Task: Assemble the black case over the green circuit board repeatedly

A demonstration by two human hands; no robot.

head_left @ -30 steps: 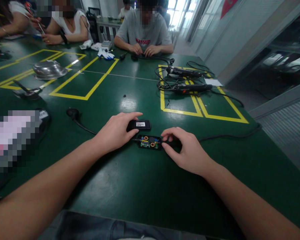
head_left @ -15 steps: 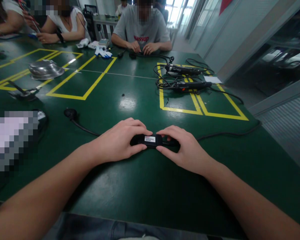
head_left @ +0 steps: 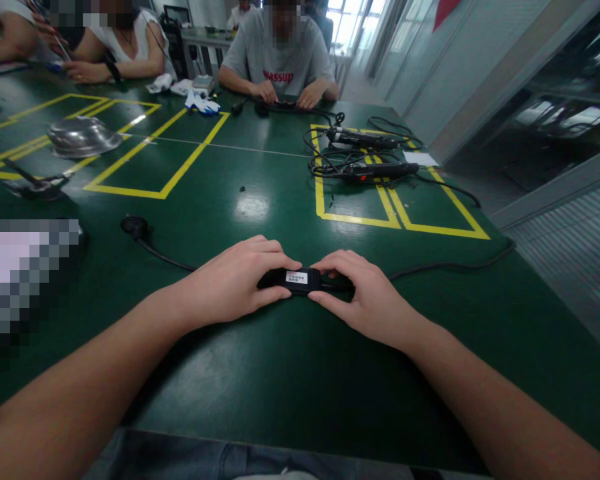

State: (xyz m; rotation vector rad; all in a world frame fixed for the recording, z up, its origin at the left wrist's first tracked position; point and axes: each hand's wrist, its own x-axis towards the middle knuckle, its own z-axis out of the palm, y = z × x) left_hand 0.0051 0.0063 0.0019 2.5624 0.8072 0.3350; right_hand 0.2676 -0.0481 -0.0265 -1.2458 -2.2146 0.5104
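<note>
A small black power adapter (head_left: pixel 309 280) with a white printed label lies on the green table in front of me. My left hand (head_left: pixel 235 280) grips its left end between thumb and fingers. At the other end, my right hand (head_left: pixel 363 290) pinches the adapter's edges with thumb and fingertips. A black cord (head_left: pixel 173 263) runs out past my left hand to a round black plug (head_left: pixel 135 228). To the right another black cable (head_left: pixel 453 267) leads from behind my right hand toward the table edge. My palms hide part of the adapter's ends.
Two corded black power tools (head_left: pixel 375 170) with tangled cables lie within yellow tape at back right. Far left are a metal bowl (head_left: pixel 83 137) and a dark tool (head_left: pixel 37 183). White-blue gloves (head_left: pixel 201 103) rest near a person (head_left: pixel 280 60) seated opposite; other people sit at left.
The whole view has shifted slightly, so things appear a little further left. My hands keep the same hold on the adapter. The person opposite has moved their hands further apart.
</note>
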